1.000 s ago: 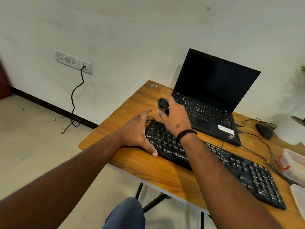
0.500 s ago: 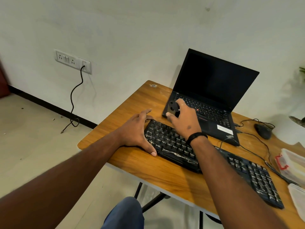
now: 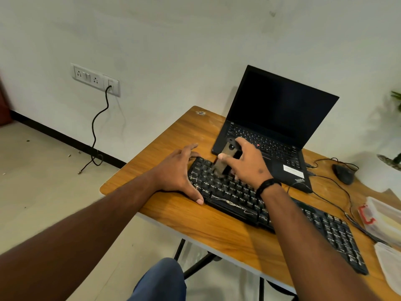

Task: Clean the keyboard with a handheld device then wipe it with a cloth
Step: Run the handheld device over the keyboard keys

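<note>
A long black keyboard [image 3: 236, 193] lies slantwise across the wooden table [image 3: 212, 227]. My left hand [image 3: 176, 172] rests flat against its left end, thumb along the front corner and fingers by the far corner. My right hand [image 3: 246, 162] grips a small dark handheld device [image 3: 225, 158], which stands tilted with its lower tip over the keys at the keyboard's upper left. The device looks blurred. A white cloth [image 3: 390, 268] lies at the table's right edge, partly cut off by the frame.
An open black laptop [image 3: 275, 127] stands just behind the keyboard. A black mouse [image 3: 344, 173] with cables sits to the right. A clear plastic box [image 3: 382, 216] with a red clasp is at the far right. A wall socket [image 3: 95, 79] holds a black cord.
My right hand has shifted rightwards and come down, tilting the device from held upright above the laptop's corner to pointing down onto the keys. My left hand has stayed put.
</note>
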Demonstrator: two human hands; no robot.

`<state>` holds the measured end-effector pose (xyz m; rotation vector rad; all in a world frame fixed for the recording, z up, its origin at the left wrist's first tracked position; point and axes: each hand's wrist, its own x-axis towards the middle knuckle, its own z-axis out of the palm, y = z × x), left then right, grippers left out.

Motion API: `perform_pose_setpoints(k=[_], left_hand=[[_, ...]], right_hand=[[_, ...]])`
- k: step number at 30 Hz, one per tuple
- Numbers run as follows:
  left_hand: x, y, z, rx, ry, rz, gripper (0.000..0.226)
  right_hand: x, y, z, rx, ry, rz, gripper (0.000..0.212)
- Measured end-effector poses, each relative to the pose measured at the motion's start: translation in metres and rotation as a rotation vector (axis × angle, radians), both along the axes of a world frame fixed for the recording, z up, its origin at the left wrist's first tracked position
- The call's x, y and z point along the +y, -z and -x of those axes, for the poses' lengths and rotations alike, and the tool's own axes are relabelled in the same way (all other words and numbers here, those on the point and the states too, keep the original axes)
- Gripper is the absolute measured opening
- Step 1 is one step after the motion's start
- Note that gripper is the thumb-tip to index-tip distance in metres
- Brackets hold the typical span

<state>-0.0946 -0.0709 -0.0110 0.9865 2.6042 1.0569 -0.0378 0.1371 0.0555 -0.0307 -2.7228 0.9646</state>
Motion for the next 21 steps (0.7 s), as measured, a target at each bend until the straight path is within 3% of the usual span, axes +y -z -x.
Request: perform_pose_setpoints(k=[2, 6, 11, 14, 18, 21], left_hand=[[0.0, 0.0, 0.001, -0.006, -0.002, 0.002, 0.158], [0.0, 0.0, 0.0, 0.0, 0.002, 0.004, 0.157], [0.0, -0.001, -0.001, -0.003, -0.005, 0.002, 0.156], [0.0, 0.0, -0.001, -0.004, -0.001, 0.006, 0.157], [0.0, -0.001, -0.001, 0.0, -0.004, 0.003, 0.156], [0.001, -0.001, -0.001, -0.006, -0.004, 0.006, 0.156]], right_hand=[[0.0, -0.002, -0.001, 0.071, 0.059, -0.072, 0.026], [-0.004, 0.001, -0.009, -0.047, -0.109, 0.178, 0.024], [0.0, 0.001, -0.004, 0.109, 0.121, -0.008, 0.026], [-0.004, 0.004, -0.011, -0.016, -0.052, 0.219, 0.023], [-0.001, 0.008, -0.007, 0.131, 0.133, -0.063, 0.026], [-0.006, 0.007, -0.009, 0.234, 0.17, -0.017, 0.026]])
